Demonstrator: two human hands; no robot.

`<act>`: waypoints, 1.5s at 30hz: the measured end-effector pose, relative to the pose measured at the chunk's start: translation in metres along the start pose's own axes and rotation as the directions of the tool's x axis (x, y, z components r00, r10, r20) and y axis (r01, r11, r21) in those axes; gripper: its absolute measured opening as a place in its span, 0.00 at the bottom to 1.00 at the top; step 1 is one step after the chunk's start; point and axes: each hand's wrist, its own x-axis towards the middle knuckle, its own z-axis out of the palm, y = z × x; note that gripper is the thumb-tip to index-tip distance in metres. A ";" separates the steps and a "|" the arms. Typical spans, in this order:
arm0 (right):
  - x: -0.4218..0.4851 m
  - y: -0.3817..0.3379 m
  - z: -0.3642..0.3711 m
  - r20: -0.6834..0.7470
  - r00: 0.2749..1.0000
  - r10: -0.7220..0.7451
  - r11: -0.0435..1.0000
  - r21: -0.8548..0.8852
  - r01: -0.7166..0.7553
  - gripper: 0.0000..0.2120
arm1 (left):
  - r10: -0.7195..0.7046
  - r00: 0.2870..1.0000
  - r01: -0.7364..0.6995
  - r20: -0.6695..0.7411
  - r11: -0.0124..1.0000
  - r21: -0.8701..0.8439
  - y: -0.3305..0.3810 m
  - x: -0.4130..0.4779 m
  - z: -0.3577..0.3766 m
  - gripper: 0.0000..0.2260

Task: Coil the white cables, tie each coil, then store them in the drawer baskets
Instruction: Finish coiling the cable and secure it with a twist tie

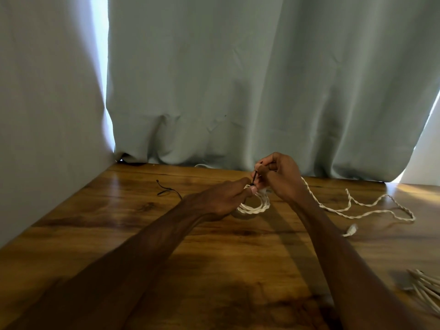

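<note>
White twisted cable coil (256,207) is held low over the glossy brown wooden tabletop (119,225), gripped by the left hand (215,200). The right hand (281,179) pinches a thin black tie (254,178) at the coil's top. A loose white cable length (357,206) trails across the tabletop to the right.

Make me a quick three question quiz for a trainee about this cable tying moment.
1. True or false: the coil lies untouched on the table.
2. Which hand pinches the upper end of the black tie: A left, B right?
3. Fill in: a spare tie lies to the ___ of both hands.
Key: 1 false, the left hand grips it; 2 B, the right hand; 3 left.
</note>
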 end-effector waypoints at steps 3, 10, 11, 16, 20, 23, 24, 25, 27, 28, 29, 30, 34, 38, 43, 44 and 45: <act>-0.001 0.000 -0.001 -0.023 1.000 0.005 1.000 -0.005 -0.005 0.03 | 0.060 0.997 -0.060 -0.052 0.998 0.001 0.005 0.000 0.000 0.09; -0.001 -0.002 -0.003 -0.037 0.999 -0.011 0.997 0.070 0.013 0.03 | 0.025 0.987 -0.034 -0.156 0.998 -0.057 0.012 -0.004 0.005 0.16; -0.001 -0.001 -0.002 -0.025 1.000 -0.013 0.997 0.075 0.015 0.04 | 0.010 0.987 -0.021 -0.160 0.998 -0.065 0.011 -0.004 0.005 0.17; -0.002 -0.004 -0.002 0.021 0.997 -0.072 0.994 0.080 0.070 0.04 | -0.016 0.971 -0.012 -0.240 0.993 -0.117 0.004 -0.001 0.006 0.12; -0.002 -0.007 -0.002 0.014 0.995 -0.104 0.992 0.079 0.102 0.04 | 0.005 0.963 -0.040 -0.269 0.991 -0.125 0.000 0.000 0.007 0.14; -0.001 -0.006 -0.004 0.028 0.994 -0.103 0.992 0.075 0.100 0.03 | 0.062 0.954 -0.090 -0.294 0.993 -0.082 -0.004 0.000 0.007 0.14; 0.000 -0.005 -0.004 0.040 0.994 -0.097 0.992 0.088 0.093 0.04 | 0.080 0.949 -0.105 -0.306 0.992 -0.067 -0.006 0.000 0.006 0.14; 0.000 -0.006 -0.005 0.054 0.994 -0.093 0.991 0.105 0.087 0.04 | 0.096 0.943 -0.119 -0.317 0.991 -0.055 -0.007 -0.001 0.005 0.13; 0.001 -0.006 -0.005 0.091 0.992 -0.089 0.988 0.131 0.077 0.05 | 0.119 0.935 -0.132 -0.335 0.991 -0.016 -0.013 0.000 0.005 0.12; 0.000 -0.006 -0.005 0.108 0.990 -0.091 0.988 0.133 0.076 0.06 | 0.120 0.931 -0.125 -0.344 0.992 0.008 -0.015 0.001 0.005 0.12; 0.000 -0.007 -0.005 0.123 0.988 -0.096 0.989 0.127 0.081 0.07 | 0.116 0.928 -0.112 -0.353 0.993 0.032 -0.018 0.001 0.005 0.12; -0.001 -0.008 -0.005 0.132 0.985 -0.107 0.989 0.116 0.092 0.07 | 0.111 0.926 -0.098 -0.361 0.994 0.054 -0.021 0.002 0.005 0.11; -0.001 -0.008 -0.007 0.164 0.980 -0.115 0.989 0.110 0.098 0.08 | 0.117 0.918 -0.095 -0.380 0.992 0.078 -0.021 0.000 0.003 0.08; 0.001 -0.006 -0.004 0.159 0.986 -0.044 0.989 0.147 0.021 0.09 | 0.096 0.934 -0.097 -0.344 0.995 0.015 -0.018 0.000 0.001 0.12; 0.002 -0.001 -0.007 0.143 0.990 0.003 0.996 0.083 -0.015 0.08 | 0.095 0.955 -0.096 -0.280 0.995 0.008 -0.019 0.001 0.005 0.17; 0.002 -0.001 -0.007 0.141 0.990 0.002 0.998 0.066 -0.012 0.08 | 0.094 0.958 -0.097 -0.270 0.995 0.003 -0.019 0.001 0.005 0.17; 0.002 -0.001 -0.007 0.139 0.990 -0.001 0.998 0.056 -0.007 0.08 | 0.090 0.959 -0.093 -0.267 0.996 0.005 -0.020 0.001 0.005 0.17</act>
